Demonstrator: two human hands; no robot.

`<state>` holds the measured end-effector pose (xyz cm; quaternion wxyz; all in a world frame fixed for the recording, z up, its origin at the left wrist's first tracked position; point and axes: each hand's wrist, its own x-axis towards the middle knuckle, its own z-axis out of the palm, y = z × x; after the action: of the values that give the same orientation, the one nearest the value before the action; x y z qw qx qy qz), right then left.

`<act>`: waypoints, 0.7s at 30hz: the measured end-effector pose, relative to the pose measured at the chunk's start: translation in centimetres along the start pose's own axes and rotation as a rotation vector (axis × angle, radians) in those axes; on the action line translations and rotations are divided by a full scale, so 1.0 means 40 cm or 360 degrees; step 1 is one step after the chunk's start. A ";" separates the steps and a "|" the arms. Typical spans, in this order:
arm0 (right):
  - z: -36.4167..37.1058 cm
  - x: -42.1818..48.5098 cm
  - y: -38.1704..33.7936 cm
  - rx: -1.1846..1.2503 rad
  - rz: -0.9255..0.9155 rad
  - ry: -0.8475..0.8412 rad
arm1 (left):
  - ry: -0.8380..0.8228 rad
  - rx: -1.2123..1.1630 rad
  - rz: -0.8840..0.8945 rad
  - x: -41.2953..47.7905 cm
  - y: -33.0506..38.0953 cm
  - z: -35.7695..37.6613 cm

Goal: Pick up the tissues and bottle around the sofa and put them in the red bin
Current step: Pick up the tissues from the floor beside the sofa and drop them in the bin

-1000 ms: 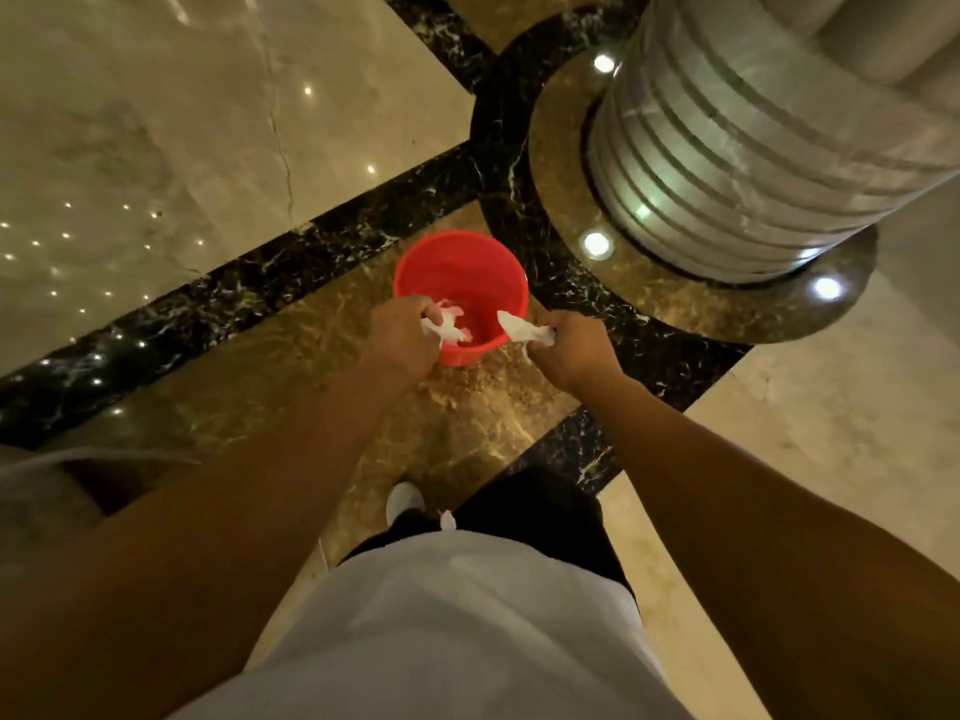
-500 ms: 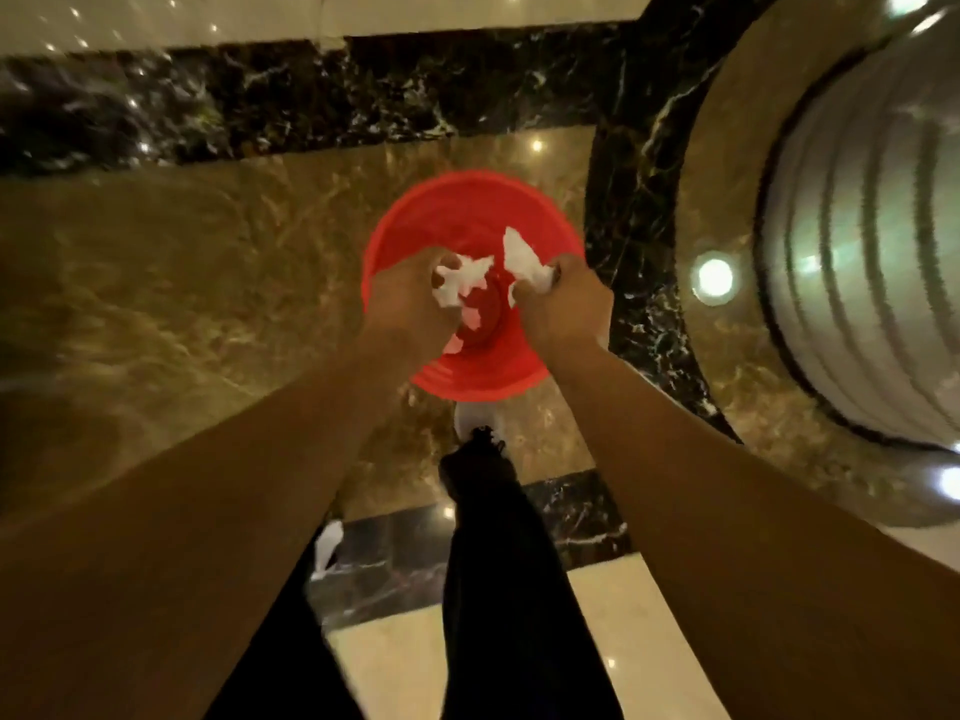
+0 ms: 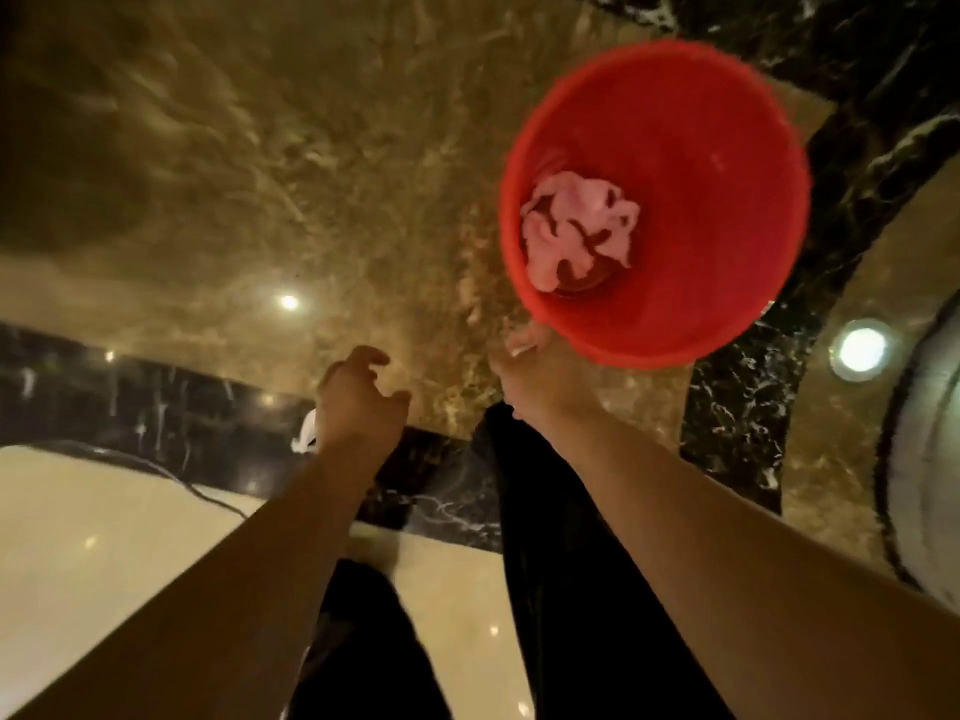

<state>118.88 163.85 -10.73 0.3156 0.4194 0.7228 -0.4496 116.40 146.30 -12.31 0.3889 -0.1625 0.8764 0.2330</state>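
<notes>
The red bin [image 3: 727, 314] stands on the brown marble floor at the upper right. Crumpled tissues [image 3: 579, 226] lie at its bottom, tinted pink by the bin. My left hand [image 3: 358, 392] hovers over the floor to the left of the bin, empty, with its fingers spread and curled. My right hand [image 3: 540, 376] is at the bin's near rim with nothing in it; its fingertips reach the bin's outer wall. No bottle is in view.
A round column base [image 3: 930, 459] with a floor light [image 3: 860, 350] stands at the right edge. A small white object [image 3: 305, 433] shows behind my left wrist. A thin dark cable [image 3: 171, 475] crosses the pale floor. My dark-trousered legs [image 3: 545, 537] are below.
Both hands let go of their tissues, which now lie in the bin, and pulled back out of it. The view swung left, so the bin sits at the upper right.
</notes>
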 end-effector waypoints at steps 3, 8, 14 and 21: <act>0.169 -0.037 -0.029 -0.0281 -0.0241 -0.0284 | 0.0073 -0.0241 -0.0201 -0.008 -0.203 -0.037; 0.489 0.066 0.087 -0.0849 -0.0395 -0.0502 | 0.0086 -0.0558 -0.0339 0.063 -0.538 0.070; 0.890 0.271 0.337 -0.1240 -0.0601 -0.0642 | 0.0102 -0.0762 -0.0425 0.204 -0.916 0.328; 1.165 0.449 0.420 -0.1902 -0.0935 -0.0605 | 0.0177 -0.0915 -0.0440 0.442 -1.046 0.487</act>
<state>129.45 131.11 -50.64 0.4789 -0.1258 0.8622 -0.1068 136.29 119.80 -48.95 0.3065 -0.3957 0.7643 0.4067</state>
